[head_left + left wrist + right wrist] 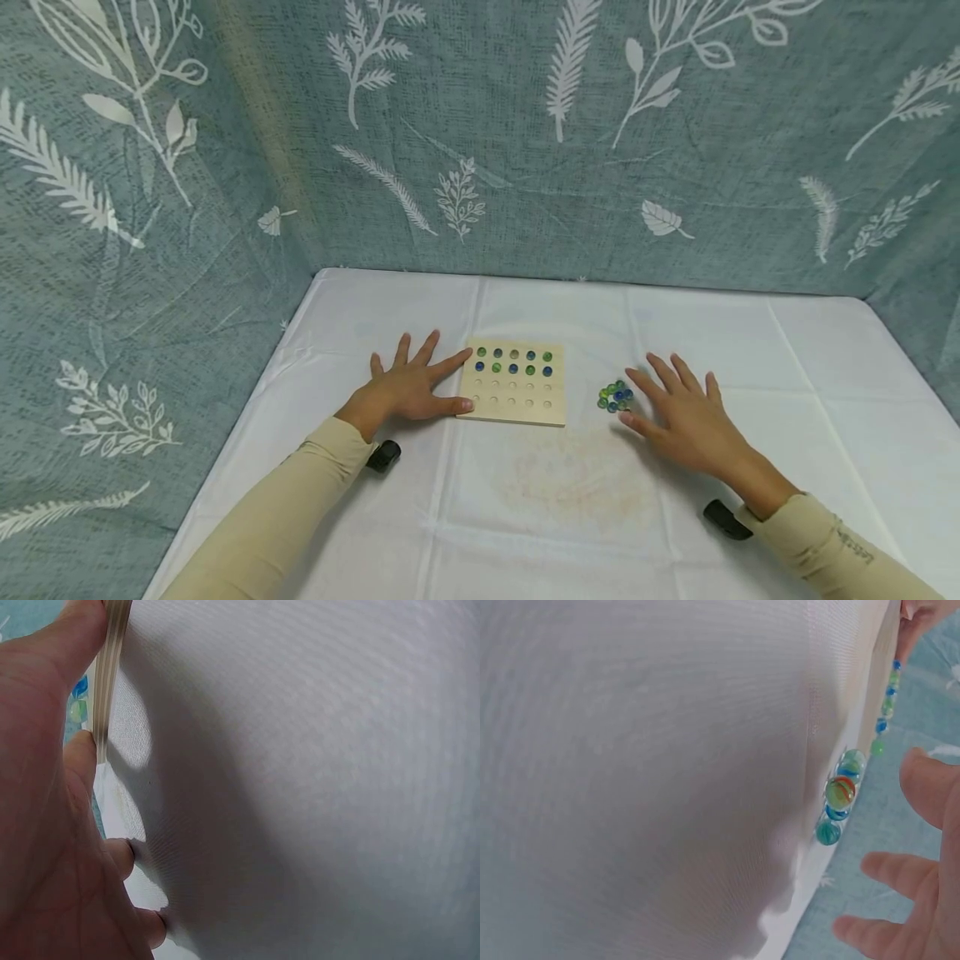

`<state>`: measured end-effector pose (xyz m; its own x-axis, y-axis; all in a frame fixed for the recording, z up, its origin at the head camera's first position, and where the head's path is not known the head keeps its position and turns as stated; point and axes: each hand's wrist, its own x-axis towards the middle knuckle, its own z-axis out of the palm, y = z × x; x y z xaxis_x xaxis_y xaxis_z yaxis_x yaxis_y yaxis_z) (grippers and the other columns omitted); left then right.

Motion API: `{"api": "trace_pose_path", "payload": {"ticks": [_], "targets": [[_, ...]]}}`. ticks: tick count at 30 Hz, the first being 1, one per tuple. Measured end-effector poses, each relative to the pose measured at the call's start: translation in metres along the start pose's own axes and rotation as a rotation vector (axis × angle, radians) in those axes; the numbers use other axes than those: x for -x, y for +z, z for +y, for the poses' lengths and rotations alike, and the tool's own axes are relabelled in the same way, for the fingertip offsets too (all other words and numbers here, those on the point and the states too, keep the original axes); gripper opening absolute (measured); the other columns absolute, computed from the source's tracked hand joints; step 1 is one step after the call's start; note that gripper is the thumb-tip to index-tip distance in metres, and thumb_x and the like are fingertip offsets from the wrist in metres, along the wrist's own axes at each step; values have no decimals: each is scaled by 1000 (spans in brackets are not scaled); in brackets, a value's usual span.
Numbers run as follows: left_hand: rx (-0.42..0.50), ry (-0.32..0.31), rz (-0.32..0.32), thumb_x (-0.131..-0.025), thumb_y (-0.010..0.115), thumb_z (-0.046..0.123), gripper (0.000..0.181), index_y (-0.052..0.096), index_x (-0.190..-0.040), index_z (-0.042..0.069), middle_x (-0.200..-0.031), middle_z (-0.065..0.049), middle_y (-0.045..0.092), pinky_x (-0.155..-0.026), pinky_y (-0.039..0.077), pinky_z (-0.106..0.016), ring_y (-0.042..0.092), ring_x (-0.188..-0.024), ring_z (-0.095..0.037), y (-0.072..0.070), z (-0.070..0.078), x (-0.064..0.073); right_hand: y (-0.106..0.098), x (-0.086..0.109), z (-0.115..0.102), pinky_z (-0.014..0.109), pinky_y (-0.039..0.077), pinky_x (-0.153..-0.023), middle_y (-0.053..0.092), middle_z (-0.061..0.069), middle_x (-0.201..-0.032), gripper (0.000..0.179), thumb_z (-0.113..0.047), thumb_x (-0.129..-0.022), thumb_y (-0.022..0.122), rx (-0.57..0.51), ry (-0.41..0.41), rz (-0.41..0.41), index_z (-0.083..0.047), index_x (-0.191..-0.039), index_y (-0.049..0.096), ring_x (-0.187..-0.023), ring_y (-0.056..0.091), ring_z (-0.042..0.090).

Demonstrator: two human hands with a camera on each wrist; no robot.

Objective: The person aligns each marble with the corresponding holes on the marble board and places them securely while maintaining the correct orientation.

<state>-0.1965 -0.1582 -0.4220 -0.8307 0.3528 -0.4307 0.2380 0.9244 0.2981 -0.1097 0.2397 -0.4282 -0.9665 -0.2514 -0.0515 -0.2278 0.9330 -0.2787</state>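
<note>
A pale wooden board [513, 414] with rows of round hollows lies flat on the table. Blue, green and clear glass marbles [513, 367] sit in its two far rows; the two near rows hold none. My left hand [405, 390] is spread, its thumb and index finger touching the board's left side. In the left wrist view, those fingers meet the layered board edge [112, 667]. Just left of my right hand [688, 421] is a small cluster of loose marbles [616, 396]. The right fingers are spread over the table, apart from the marbles [841, 793] in the right wrist view.
A white cloth [570, 550] covers the table, with creases and a faint brownish stain in front of the board. Blue-green patterned curtains [510, 208] hang at the back and both sides. A dark wrist camera [385, 456] sits under each wrist.
</note>
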Motion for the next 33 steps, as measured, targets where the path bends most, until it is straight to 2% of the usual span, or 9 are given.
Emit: {"api": "trace_pose_path", "payload": {"ticks": [12,23,33], "targets": [[0,-2,-5,-90,57,79,91,18,-166,46,-178,-9,-7,-116,-4,-85,-16,-160,-50,1,0,0,-2,-4,4,86,15,-112,36,26,-166,62,-47,-102,65,-67,-30,48,-15,-153,53,-154,26,56],[-14,5,7,-91,55,79,91,17,-166,46,-178,-10,-7,-115,-3,-86,-15,-160,-51,1,-2,-2,-5,-16,8,87,20,-110,47,27,-158,39,-32,-100,71,-169,-44,110,-12,-134,72,-149,35,56],[-6,5,3,-91,56,78,90,17,-166,45,-178,-10,-7,-116,-4,-86,-16,-160,-51,1,-1,-1,-8,-26,13,87,19,-110,49,29,-156,28,-23,-99,73,-263,-45,128,-6,-121,79,-149,34,57]]}}
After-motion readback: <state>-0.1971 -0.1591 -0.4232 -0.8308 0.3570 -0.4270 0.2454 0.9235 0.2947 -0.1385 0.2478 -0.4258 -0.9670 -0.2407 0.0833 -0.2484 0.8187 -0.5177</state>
